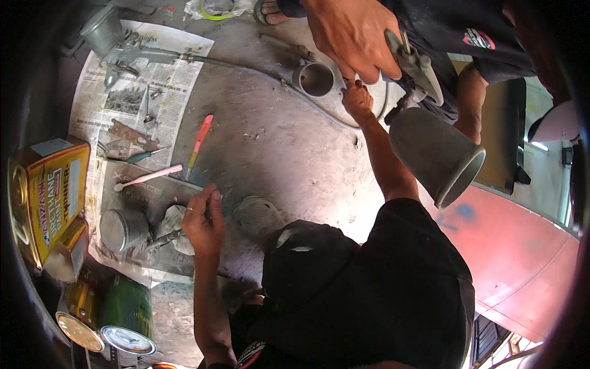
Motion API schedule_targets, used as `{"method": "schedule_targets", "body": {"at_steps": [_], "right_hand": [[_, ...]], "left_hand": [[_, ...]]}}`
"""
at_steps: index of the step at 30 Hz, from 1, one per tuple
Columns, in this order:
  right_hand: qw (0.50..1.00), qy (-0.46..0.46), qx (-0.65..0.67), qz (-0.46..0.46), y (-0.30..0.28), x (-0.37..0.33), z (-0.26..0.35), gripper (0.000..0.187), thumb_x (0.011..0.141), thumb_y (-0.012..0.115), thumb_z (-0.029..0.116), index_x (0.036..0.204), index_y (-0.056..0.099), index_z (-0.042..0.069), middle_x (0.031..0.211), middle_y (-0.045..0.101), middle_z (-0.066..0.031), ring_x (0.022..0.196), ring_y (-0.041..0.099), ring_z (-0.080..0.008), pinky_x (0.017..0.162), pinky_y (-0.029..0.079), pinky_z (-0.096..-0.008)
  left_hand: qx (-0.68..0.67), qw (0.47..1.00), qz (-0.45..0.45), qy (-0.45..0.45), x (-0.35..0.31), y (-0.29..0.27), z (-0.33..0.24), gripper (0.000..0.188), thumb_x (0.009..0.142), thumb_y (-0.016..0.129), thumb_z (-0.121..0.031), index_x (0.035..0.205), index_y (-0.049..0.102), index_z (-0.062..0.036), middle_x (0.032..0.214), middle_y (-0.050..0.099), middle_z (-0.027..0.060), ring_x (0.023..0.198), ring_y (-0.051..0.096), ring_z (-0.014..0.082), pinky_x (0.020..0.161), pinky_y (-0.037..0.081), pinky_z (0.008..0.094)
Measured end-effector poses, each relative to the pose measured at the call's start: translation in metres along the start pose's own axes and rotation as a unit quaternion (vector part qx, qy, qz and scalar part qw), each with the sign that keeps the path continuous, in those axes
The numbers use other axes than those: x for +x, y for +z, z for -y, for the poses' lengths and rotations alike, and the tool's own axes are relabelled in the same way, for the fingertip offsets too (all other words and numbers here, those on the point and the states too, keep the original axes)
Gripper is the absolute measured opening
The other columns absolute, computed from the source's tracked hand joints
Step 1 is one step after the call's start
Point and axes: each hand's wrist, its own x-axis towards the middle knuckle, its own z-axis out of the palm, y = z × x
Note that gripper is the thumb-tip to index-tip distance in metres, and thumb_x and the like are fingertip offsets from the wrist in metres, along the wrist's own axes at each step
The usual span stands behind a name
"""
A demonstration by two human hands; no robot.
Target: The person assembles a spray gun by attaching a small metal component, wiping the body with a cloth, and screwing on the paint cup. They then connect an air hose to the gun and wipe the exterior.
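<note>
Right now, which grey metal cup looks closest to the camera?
The cup below the spray gun on the right; it looks biggest, while the other cups are farther left and look smaller.

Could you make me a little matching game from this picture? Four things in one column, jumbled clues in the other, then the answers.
Things
1. Spray gun
2. Slim flat tool
3. Boxy can
4. Small pointed tool

Clues
A. Has a dark green handle
B. Held in a hand
C. Red at one end, yellow at the other
D. At the far left, beside the newspaper

Right pairs
1-B
2-C
3-D
4-A
</note>
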Motion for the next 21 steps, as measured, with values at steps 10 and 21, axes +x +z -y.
{"method": "schedule_targets", "body": {"at_steps": [10, 21], "right_hand": [[0.993, -0.002, 0.076, -0.086, 0.023, -0.081, 0.049, 0.073, 0.089, 0.067, 0.037, 0.147, 0.038, 0.002, 0.140, 0.045, -0.0201, 0.127, 0.046, -0.0367, 0.103, 0.040, -0.0512], [0.996, 0.018, 0.078, -0.046, 0.058, -0.107, 0.043, 0.031, 0.096, 0.059, 0.032, 0.119, 0.061, 0.011, 0.140, 0.045, -0.0180, 0.125, 0.048, -0.0380, 0.100, 0.041, -0.0528]], "left_hand": [[-0.006, 0.999, -0.033, -0.003, -0.008, -0.009, -0.005, 0.014, 0.094, 0.067, -0.008, 0.104, 0.071, 0.0008, 0.096, 0.072, 0.0152, 0.083, 0.070, 0.0247, 0.075, 0.055, 0.0343], [0.014, 0.998, -0.055, 0.031, -0.011, -0.024, -0.010, 0.016, 0.095, 0.067, -0.011, 0.104, 0.071, -0.0003, 0.094, 0.072, 0.0153, 0.081, 0.070, 0.0259, 0.074, 0.055, 0.0353]]}}
